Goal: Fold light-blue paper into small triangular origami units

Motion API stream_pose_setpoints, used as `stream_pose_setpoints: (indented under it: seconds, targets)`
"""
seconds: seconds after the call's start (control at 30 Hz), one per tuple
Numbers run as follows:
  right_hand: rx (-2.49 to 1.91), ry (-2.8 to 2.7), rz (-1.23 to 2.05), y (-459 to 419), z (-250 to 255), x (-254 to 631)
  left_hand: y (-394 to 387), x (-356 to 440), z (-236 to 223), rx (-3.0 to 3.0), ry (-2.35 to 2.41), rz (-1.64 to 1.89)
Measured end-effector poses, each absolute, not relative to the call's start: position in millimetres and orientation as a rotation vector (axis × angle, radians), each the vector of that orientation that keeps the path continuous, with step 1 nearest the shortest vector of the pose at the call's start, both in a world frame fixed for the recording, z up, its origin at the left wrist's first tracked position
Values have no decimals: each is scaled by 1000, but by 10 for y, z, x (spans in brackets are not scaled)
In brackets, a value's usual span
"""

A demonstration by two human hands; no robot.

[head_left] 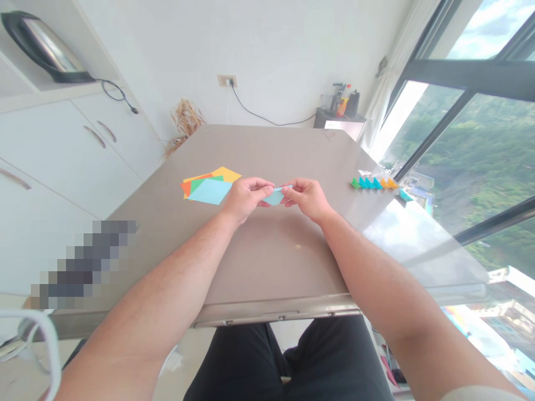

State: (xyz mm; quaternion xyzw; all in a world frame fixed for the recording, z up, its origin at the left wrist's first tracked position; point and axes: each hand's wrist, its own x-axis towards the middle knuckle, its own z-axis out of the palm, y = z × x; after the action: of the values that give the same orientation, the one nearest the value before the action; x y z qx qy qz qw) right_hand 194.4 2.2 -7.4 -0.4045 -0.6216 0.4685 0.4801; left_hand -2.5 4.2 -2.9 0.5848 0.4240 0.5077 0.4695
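Both my hands hold a small light blue piece of folded paper (275, 196) just above the grey table (267, 250). My left hand (244, 197) pinches its left side, fingers closed. My right hand (305, 196) pinches its right edge, fingers closed too. Just left of my left hand lies a fanned stack of coloured paper sheets (209, 186), light blue on top, with green, orange and yellow beneath.
A row of small folded paper triangles (374, 183), green, blue and orange, lies near the table's right edge by the window. White cabinets stand to the left. A small stand with bottles (343, 103) sits beyond the table's far end.
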Motion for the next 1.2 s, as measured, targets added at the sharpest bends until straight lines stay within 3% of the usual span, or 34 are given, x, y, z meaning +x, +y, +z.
stream_pose_setpoints:
  seconds: [1.2]
  targets:
    - [-995, -1487, 1235, 8, -32, 1961, 67, -34, -30, 1780, 1240, 1179]
